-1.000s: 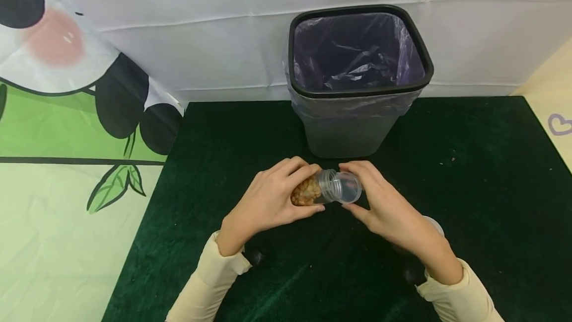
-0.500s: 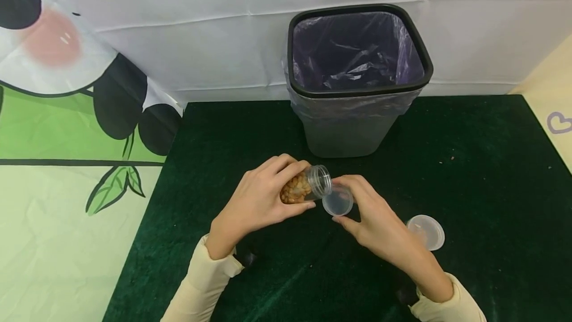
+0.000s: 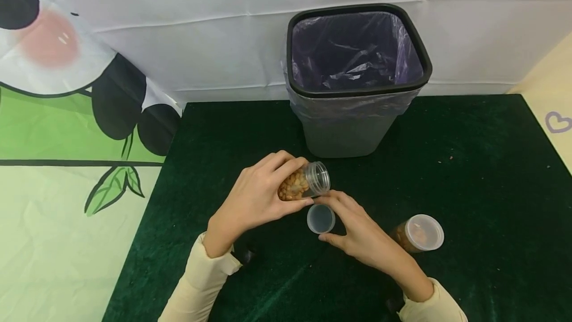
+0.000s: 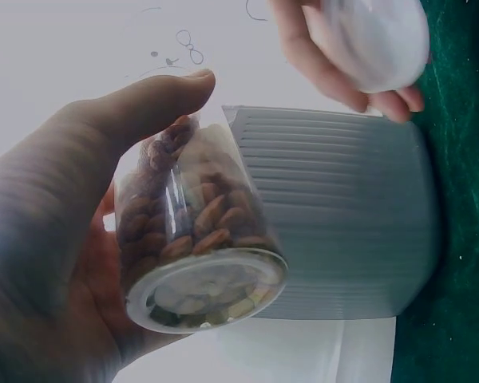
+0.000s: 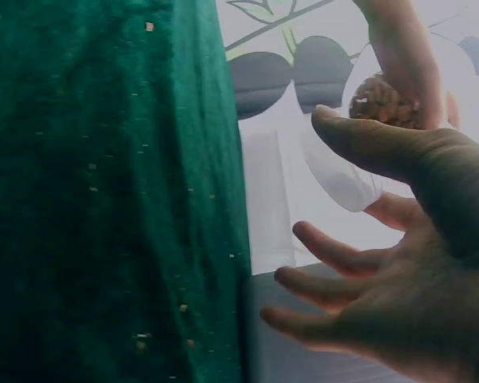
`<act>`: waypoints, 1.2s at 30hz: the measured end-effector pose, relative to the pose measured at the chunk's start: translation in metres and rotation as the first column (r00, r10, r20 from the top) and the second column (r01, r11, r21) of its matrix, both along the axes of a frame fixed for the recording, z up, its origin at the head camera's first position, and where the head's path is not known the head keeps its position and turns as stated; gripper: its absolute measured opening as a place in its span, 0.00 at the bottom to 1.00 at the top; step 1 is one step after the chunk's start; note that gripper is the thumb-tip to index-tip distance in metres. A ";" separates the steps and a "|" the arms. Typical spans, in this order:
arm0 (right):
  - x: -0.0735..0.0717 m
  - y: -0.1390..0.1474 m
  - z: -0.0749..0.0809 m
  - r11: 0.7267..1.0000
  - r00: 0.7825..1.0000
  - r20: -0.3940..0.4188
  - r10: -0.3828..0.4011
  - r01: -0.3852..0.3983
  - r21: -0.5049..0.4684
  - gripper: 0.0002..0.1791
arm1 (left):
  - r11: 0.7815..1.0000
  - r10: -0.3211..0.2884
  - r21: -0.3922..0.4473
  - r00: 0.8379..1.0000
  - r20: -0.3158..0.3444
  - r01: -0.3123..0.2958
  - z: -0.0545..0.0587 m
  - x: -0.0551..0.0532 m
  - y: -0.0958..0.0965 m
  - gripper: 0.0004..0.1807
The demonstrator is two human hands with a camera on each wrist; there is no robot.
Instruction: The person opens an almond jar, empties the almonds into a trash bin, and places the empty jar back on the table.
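My left hand (image 3: 256, 195) grips a clear plastic jar (image 3: 316, 179), which lies tilted with its uncovered mouth towards the right. Brown nuts, almond-like in the left wrist view, fill much of the jar (image 4: 195, 207). Just below the jar's mouth, my right hand (image 3: 364, 237) pinches a round translucent lid (image 3: 321, 219) by its edge between thumb and index finger. The other fingers (image 5: 327, 295) of that hand are spread, as the right wrist view shows. Lid and jar are apart.
A second lidded jar (image 3: 424, 233) with brown contents stands to the right of my right forearm. Behind my hands is a bin (image 3: 341, 135) with a black rim and a plastic liner. Small crumbs dot the green cloth (image 3: 482, 178).
The lid has come away from the jar's mouth, moving left and towards me with my right hand. My left hand shifted slightly left with the jar. The second jar has come into full view.
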State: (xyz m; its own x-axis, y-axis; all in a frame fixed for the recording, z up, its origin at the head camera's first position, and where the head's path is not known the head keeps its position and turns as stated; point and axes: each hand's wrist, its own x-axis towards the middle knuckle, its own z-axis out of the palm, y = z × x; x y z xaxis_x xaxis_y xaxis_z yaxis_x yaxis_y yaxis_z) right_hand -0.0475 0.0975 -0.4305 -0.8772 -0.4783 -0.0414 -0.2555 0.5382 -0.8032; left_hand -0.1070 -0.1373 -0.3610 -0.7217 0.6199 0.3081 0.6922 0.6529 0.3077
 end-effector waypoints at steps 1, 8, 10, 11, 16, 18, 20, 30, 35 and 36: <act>0.000 0.000 -0.002 1.000 1.000 0.006 0.000 -0.001 0.010 0.40 | 1.000 -0.001 -0.002 1.000 -0.003 0.000 0.000 0.000 0.000 0.34; -0.002 -0.001 -0.017 0.993 0.996 0.088 -0.012 0.002 0.114 0.37 | 1.000 0.003 -0.021 1.000 -0.021 -0.004 0.002 -0.001 0.000 0.34; -0.003 -0.001 -0.021 0.991 0.994 0.108 -0.013 -0.001 0.130 0.36 | 1.000 0.003 -0.025 1.000 -0.026 -0.004 0.002 -0.002 0.001 0.34; -0.003 -0.001 -0.023 0.990 0.993 0.115 -0.015 -0.001 0.138 0.36 | 1.000 0.002 -0.027 1.000 -0.027 -0.003 0.003 -0.002 0.001 0.34; -0.004 -0.003 -0.030 0.984 0.994 0.105 -0.021 0.002 0.177 0.35 | 1.000 0.000 -0.030 1.000 -0.025 -0.001 0.005 -0.003 0.001 0.35; -0.004 -0.003 -0.032 0.982 0.996 0.089 -0.021 0.004 0.191 0.35 | 1.000 -0.001 -0.030 1.000 -0.029 0.000 0.006 -0.004 0.002 0.35; -0.004 -0.004 -0.033 0.978 0.997 0.072 -0.021 0.005 0.210 0.34 | 1.000 -0.003 -0.029 0.999 -0.034 0.002 0.006 -0.004 0.002 0.35; -0.002 -0.004 -0.038 0.970 0.999 0.039 -0.021 0.011 0.244 0.33 | 1.000 -0.012 -0.028 0.999 -0.034 0.011 0.007 -0.008 0.002 0.35; -0.002 -0.004 -0.037 0.967 0.999 0.047 -0.012 0.000 0.254 0.35 | 0.999 -0.018 -0.035 0.999 -0.037 0.017 0.011 -0.012 0.003 0.35; -0.002 -0.004 -0.037 0.966 0.999 0.052 -0.010 -0.003 0.258 0.36 | 0.999 -0.020 -0.036 0.999 -0.040 0.018 0.012 -0.013 0.003 0.35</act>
